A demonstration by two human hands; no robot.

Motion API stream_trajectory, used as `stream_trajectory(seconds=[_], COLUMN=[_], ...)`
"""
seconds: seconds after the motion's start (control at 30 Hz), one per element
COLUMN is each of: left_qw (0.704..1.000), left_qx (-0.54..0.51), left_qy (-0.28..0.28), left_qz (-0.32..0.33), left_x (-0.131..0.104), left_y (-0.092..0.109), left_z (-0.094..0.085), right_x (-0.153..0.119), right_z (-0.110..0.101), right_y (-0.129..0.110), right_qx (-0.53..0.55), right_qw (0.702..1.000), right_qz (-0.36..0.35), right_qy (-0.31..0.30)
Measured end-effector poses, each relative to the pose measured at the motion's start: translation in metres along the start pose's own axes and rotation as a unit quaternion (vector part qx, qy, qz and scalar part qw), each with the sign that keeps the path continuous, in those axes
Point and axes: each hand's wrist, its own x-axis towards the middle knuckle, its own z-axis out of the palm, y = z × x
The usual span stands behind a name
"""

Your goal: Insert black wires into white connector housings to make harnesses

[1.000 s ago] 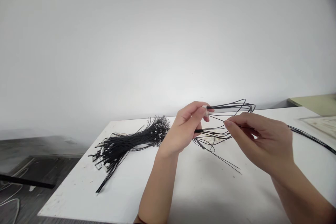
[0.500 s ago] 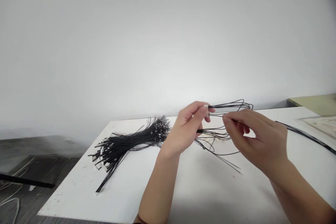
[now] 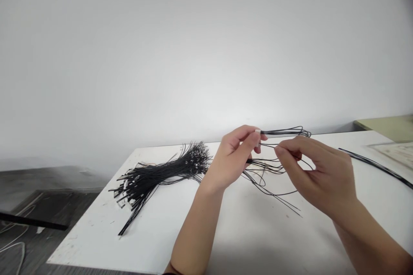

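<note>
My left hand [image 3: 234, 154] pinches a small white connector [image 3: 257, 131] between thumb and fingers. Thin black wires [image 3: 280, 131] run rightward out of the connector and loop back near my right hand. More of these wires pass under the left palm and fan out over the table. Thumb and index finger of my right hand [image 3: 318, 169] are pressed together on a single black wire [image 3: 269, 145], which leads to the connector. A thick bundle of black wires [image 3: 167, 169] with white connectors at its left end lies left of my hands.
A white table [image 3: 155, 236] carries everything, with a pale wall behind it. Black cables [image 3: 374, 162] lie at its right side. A greenish surface [image 3: 387, 126] stands at the back right. White cords [image 3: 21, 234] lie on the floor at the left.
Both hands have shifted slightly to the right, and the connector and its wires have moved with the left hand. The wire loops near my right hand have changed shape a little.
</note>
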Motion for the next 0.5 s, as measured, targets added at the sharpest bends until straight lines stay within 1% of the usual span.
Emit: stream_trajectory(seconds=[0.1,0.17,0.33,0.5], left_qw=[1.0,1.0,0.999,0.997], left_qx=[0.003,0.0,-0.033,-0.062], left_qy=[-0.009,-0.008,-0.013,-0.032], left_qz=[0.001,0.001,-0.001,-0.015], left_x=[0.0,0.001,0.002,0.002], left_y=[0.001,0.0,-0.001,0.0], left_z=[0.0,0.0,0.001,0.002], right_x=[0.001,0.001,0.001,0.0], right_z=[-0.001,0.0,0.002,0.005], right_y=[0.0,0.001,0.007,0.014], right_qx=[0.016,0.008,-0.045,-0.066], right_qw=[1.0,1.0,0.995,0.982], right_qz=[0.02,0.011,-0.082,-0.167], right_qy=[-0.012,-0.014,0.04,0.063])
